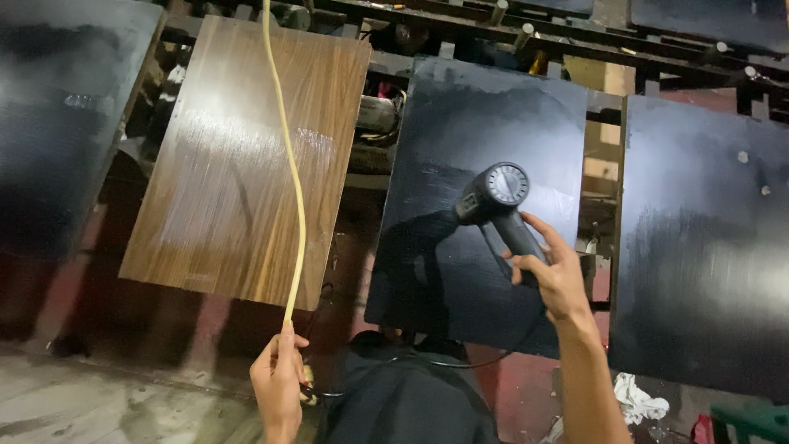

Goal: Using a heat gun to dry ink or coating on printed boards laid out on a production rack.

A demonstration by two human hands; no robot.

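My right hand (552, 271) grips the handle of a black heat gun (496, 197), its nozzle aimed at a glossy black panel (460, 140) in the middle. My left hand (278, 376) is closed around a yellow hose (293, 177) that runs up across a wood-grain panel (238, 156) with a shiny wet patch. The gun's black cord (460, 362) loops down below the middle panel toward my body.
More black panels lean at the far left (57, 115) and at the right (703, 247), all resting on a dark metal rack (575, 45). A white rag (641, 403) lies on the reddish floor at the lower right, beside a green object (752, 419).
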